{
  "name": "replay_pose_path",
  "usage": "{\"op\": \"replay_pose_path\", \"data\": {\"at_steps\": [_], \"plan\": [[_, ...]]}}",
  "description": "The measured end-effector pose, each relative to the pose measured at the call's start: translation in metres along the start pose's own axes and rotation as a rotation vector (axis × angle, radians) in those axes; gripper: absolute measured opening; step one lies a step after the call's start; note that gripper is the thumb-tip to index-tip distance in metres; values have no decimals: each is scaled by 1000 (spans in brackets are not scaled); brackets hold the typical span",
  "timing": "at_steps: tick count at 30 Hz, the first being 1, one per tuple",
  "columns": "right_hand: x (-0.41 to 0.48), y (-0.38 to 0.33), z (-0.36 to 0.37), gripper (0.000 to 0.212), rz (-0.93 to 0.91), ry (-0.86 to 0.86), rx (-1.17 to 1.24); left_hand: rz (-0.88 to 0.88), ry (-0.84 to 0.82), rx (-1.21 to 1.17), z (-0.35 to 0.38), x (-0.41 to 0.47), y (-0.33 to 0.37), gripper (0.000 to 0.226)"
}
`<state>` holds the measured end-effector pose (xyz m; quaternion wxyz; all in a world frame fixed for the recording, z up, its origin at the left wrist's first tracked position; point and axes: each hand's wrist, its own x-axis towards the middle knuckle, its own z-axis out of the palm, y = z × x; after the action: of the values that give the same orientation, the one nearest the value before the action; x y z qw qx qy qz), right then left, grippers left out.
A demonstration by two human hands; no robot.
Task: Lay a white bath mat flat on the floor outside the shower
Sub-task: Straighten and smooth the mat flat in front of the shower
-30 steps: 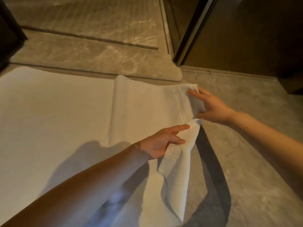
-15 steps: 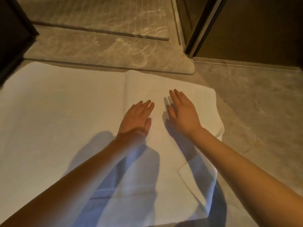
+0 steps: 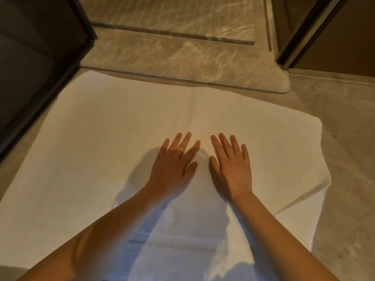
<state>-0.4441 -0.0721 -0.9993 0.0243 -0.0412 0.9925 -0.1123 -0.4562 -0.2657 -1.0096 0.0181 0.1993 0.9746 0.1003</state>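
Note:
The white bath mat [image 3: 97,142] lies spread on the grey floor just in front of the marble shower threshold [image 3: 182,63]. A faint fold crease runs down its middle. Its right side is rumpled, with a fold near the right edge [image 3: 304,199]. My left hand [image 3: 172,169] and my right hand [image 3: 233,169] rest palm down side by side on the mat's middle, fingers spread and flat, holding nothing. My forearms cover part of the mat's near edge.
A dark door or panel [image 3: 36,63] stands at the left, close to the mat's left edge. A dark door frame [image 3: 298,35] rises at the upper right. Bare grey floor [image 3: 349,159] extends right of the mat.
One second ago both hands gripped the mat's folded right part; they let go, the flap now lies unfolded, and both palms have slid flat onto the mat's middle.

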Motion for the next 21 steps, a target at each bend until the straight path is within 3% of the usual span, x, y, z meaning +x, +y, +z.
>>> {"op": "replay_pose_path", "data": {"at_steps": [6,11,16,21], "plan": [[1,-6,-21,54,-8,-62,101,-31,-109,-40,-32,4,16,55],[-13,-11,-92,50,4,4,287,-79,59,-185,-103,-15,55,35],[-57,-30,-208,42,22,57,278,-54,3,-156,-224,-53,85,36],[-114,-67,-395,42,85,35,285,-73,-96,-157,-404,-96,129,41]]}}
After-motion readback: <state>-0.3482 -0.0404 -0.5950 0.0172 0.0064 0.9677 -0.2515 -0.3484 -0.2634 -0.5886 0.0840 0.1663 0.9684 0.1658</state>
